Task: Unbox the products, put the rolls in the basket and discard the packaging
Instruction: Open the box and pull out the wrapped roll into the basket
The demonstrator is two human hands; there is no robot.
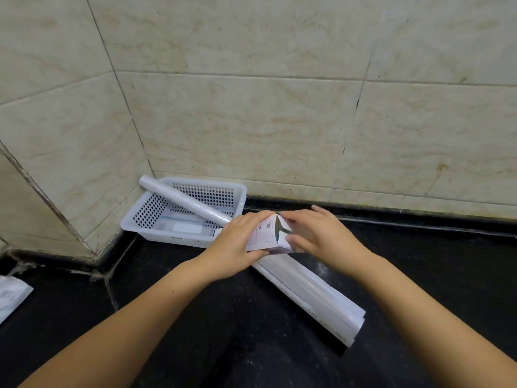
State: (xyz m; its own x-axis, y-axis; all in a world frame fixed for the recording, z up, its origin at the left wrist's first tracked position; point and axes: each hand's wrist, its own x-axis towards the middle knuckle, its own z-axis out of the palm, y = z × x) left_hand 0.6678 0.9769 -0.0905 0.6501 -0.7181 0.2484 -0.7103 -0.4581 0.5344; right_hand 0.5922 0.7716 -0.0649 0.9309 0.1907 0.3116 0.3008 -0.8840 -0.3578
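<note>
A long white product box lies slantwise on the black counter, its far end raised between my hands. My left hand grips that end from the left side. My right hand holds the end flap, which stands partly open and shows a dark inside. A white perforated basket sits in the corner behind my left hand. One white roll leans across the basket, its upper end over the back left rim. A flat packet lies on the basket floor.
Beige tiled walls meet in a corner just behind the basket. A white plastic package lies at the left edge of the counter. The counter is black and glossy.
</note>
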